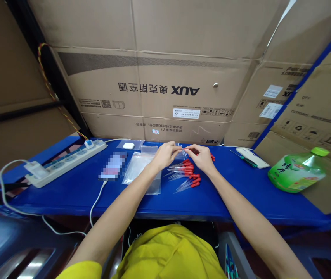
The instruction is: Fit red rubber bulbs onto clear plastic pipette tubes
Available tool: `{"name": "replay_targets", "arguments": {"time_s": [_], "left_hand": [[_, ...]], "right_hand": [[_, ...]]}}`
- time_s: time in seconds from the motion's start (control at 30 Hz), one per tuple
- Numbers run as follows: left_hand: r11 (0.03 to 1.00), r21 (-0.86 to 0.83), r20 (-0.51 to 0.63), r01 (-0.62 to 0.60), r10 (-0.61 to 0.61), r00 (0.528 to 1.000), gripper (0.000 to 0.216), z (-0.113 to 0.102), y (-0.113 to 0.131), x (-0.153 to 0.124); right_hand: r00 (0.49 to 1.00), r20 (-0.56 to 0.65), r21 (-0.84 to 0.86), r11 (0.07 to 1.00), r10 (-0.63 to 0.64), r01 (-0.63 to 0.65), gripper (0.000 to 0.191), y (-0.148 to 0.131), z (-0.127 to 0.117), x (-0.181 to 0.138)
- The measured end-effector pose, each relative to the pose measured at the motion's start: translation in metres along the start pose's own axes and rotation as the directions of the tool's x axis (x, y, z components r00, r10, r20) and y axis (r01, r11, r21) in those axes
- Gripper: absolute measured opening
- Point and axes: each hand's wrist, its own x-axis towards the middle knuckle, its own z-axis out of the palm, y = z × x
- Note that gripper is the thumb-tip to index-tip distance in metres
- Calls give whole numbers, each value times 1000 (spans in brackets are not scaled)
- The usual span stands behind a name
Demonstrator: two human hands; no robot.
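My left hand (167, 154) and my right hand (200, 157) meet fingertip to fingertip at the back of the blue table. Both are closed in a pinch on a small dropper (183, 149). Only a bit of its red bulb shows between the fingers. Just in front lie finished-looking droppers (187, 170), clear thin tubes with red rubber bulbs, in loose bunches with tips pointing left. Loose clear tubes (182, 155) lie beneath my left fingers. Several red bulbs (212, 157) show beside my right hand, partly hidden by it.
Clear plastic bags (136, 168) lie left of the droppers, near a phone (113, 166) on a cable and a white earphone case (128, 146). A power strip (66, 162) runs along the left. At right are a screwdriver (248, 161), a white flat object (255, 158) and a green bottle (296, 172). Cardboard (153, 69) walls the back.
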Motion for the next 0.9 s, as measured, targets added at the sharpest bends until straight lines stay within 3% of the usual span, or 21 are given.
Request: {"name": "replay_targets", "arguments": {"time_s": [0.3,0.5,0.9], "left_hand": [[999,-33,-23,-21,20,1000,32,2,-2,-2],[999,20,-39,-37,38,999,35,-1,6,-2],[988,127,6,-86,86,996,35,-3,3,-2]], "right_hand": [[998,4,-1,998,-62,62,23,8,2,-1],[981,29,-93,977,-192,193,19,2,-6,1],[912,194,-280,870,-362,405,21,-1,-10,0]]}}
